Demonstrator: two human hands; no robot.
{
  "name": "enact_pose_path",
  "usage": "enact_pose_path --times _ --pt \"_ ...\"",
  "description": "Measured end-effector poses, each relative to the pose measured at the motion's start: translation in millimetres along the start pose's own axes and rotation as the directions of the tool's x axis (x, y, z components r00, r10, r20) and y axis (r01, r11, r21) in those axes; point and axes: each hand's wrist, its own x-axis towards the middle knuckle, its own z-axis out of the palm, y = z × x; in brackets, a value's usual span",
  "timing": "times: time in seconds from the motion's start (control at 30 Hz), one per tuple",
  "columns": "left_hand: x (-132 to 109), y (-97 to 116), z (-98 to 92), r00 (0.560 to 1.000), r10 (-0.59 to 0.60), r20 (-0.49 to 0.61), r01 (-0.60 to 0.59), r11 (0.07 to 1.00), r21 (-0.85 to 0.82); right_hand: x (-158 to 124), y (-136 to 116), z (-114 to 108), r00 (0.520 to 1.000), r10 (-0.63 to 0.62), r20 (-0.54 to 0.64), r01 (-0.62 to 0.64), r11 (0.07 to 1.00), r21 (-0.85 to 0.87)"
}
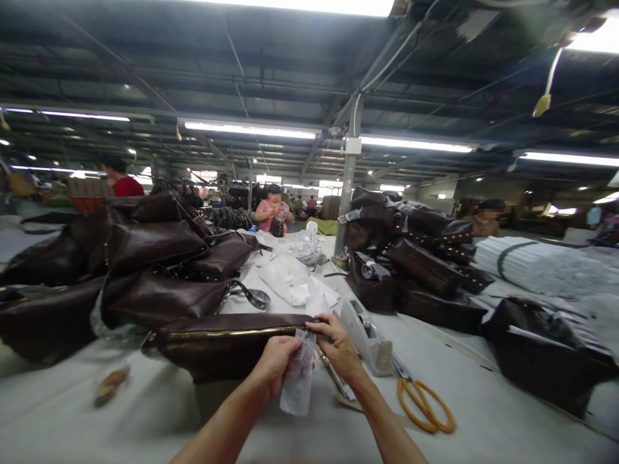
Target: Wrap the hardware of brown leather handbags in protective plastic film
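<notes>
A dark brown leather bag [217, 345] with a brass zipper [232, 332] along its top lies across the table in front of me. My left hand [278, 362] is closed on a strip of clear plastic wrap [297, 380] that hangs down by the bag's right end. With fingers pinched, my right hand [337, 345] grips the bag's end where the zipper stops, at the upper edge of the plastic. Right of that hand stands a grey tape dispenser [370, 338]. Scissors with orange handles [425, 406] lie beyond it.
Brown bags are heaped at the left [145, 248] and by the metal post [349, 187] at right [425, 264]. Another dark bag [546, 354] sits far right, before a bundle of white wrapped rolls [536, 264]. White sheets [285, 277] lie mid-table. A person [273, 212] works opposite.
</notes>
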Motion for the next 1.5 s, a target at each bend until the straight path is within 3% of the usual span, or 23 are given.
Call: enact_pose_path --times 0.27,0.57,0.73,0.9,1.13,1.3,1.5 --pt "6 -5 -1.1 0.968 0.236 -0.086 -0.208 0.945 0.252 -2 0 -1 1.0 0.007 -0.003 -0.007 1.0 0.019" --pt "2 -9 19.1 0.971 0.197 -0.134 -0.178 0.974 0.137 2 -3 -5 0.999 -0.013 0.038 0.012 1.0 0.027" --pt "9 -15 26.9 0.922 0.295 -0.252 -0.245 0.946 0.211 -1 -2 -7 0.999 -0.018 0.038 0.016 0.998 0.053" --pt "6 -13 26.3 0.944 0.201 -0.26 -0.15 0.967 0.205 -6 1 -18 0.996 0.081 0.047 -0.085 0.994 0.072" --pt "-5 -7 15.3 0.967 0.178 -0.184 -0.139 0.968 0.209 2 -9 -20 0.977 -0.039 0.208 0.031 0.999 0.041" --pt "-17 0 11.7 0.978 0.168 -0.128 -0.139 0.968 0.209 -6 -18 -21 0.968 -0.045 0.245 0.041 0.999 0.02" --pt "-36 13 1.9 0.992 0.069 -0.101 -0.045 0.975 0.219 -13 -37 -15 0.969 0.021 0.246 -0.003 0.997 -0.073"
